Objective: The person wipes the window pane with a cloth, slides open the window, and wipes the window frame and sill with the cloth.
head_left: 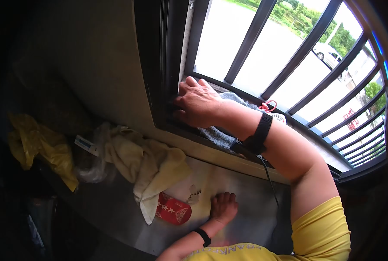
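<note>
My right hand (199,103) reaches to the lower corner of the window frame (170,104), its fingers curled. What lies under its fingertips is hidden. A blue-grey cloth (220,137) lies on the sill beneath my right wrist and shows on both sides of it. Lower down, my left hand (224,208) rests on the grey tabletop (254,209), fingers lying forward with nothing seen in them. To its left is a red envelope (173,209) with gold print, partly covered by a cream towel (148,163).
Dark bars (285,52) cross the window. A red cord loop (268,105) sits on the sill, and a black cable (268,172) hangs beside my right arm. A yellow plastic bag (41,143) and clear plastic (91,167) lie at the left.
</note>
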